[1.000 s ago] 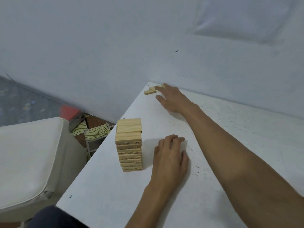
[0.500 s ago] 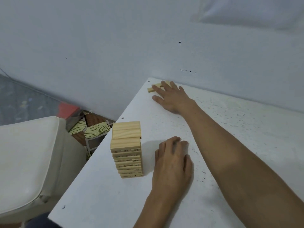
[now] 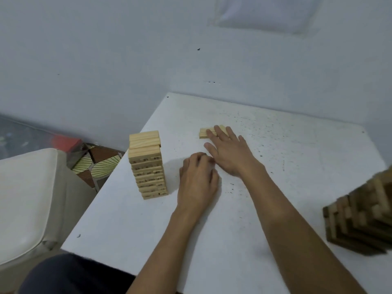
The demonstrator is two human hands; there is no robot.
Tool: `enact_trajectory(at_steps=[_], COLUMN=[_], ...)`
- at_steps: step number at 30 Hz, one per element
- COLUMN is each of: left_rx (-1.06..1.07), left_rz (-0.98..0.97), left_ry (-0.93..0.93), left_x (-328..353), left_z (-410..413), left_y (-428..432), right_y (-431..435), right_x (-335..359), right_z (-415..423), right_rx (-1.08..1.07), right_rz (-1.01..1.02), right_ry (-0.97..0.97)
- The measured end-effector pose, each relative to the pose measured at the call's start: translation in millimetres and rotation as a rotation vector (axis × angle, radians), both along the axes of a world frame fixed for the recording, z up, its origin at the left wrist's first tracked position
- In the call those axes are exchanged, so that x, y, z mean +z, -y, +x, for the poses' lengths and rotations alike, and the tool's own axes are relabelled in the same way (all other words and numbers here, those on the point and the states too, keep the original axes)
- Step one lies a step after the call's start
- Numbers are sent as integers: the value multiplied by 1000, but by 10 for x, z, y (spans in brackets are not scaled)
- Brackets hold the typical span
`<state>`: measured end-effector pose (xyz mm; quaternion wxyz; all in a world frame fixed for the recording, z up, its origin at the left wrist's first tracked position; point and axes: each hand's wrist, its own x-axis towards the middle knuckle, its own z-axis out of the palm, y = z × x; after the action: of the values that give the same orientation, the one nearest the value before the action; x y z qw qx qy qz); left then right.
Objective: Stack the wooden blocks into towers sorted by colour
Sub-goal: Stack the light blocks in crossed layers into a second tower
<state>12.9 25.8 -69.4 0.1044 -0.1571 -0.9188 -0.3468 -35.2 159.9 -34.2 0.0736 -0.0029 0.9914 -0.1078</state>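
- The white speckled table (image 3: 297, 149) stood against a pale wall, its far left corner in view.
- A tower of light wooden blocks (image 3: 148, 172) stood upright near the table's left edge. Its layers were crossed, and the topmost blocks sat a little askew from the ones below.
- A small row of loose light blocks (image 3: 203, 133) lay flat on the table, beyond the tower and to its right, well apart from it.
- The right hand (image 3: 231, 154) lay palm down with its fingers stretched out straight. The fingertips (image 3: 218, 130) rested on top of the loose blocks, pressing rather than gripping; no finger curled round them.
- The left hand (image 3: 198, 179) rested on the table just right of the tower, near it but not touching. Its fingers were curled under into a loose fist, and nothing showed inside it.
- The two hands sat close together, the left knuckles just beside the right thumb.
- A tower of dark wooden blocks (image 3: 360, 217) stood at the right edge of the view, blurred and cut off by the frame, well apart from the light tower.
- A white cushioned seat (image 3: 25, 198) stood to the left of the table, with a patterned brown and cream object (image 3: 99, 162) on the floor behind it.
- Dark clothing (image 3: 63, 274) on the person's lap showed at the bottom left.
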Motion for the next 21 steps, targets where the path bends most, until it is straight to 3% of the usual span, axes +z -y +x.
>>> enact_trajectory(at_steps=[4,10,14,21], left_rx=[8,-112,-218,-299], left_rz=[132,-73,-79,-53], left_ry=[38,22,6,-2], left_x=[-21,-10,22,69], left_z=[-47,6,120,259], left_y=[32,48,66,110], right_y=[-49,-20,-23,-122], right_x=[-3,-22,-67,-132], right_z=[578,1186,1427,1542], right_rx=[-13,3,7,-62], right_rz=[6,16,-22,-289], right_ry=[-14,-19,-55,-315])
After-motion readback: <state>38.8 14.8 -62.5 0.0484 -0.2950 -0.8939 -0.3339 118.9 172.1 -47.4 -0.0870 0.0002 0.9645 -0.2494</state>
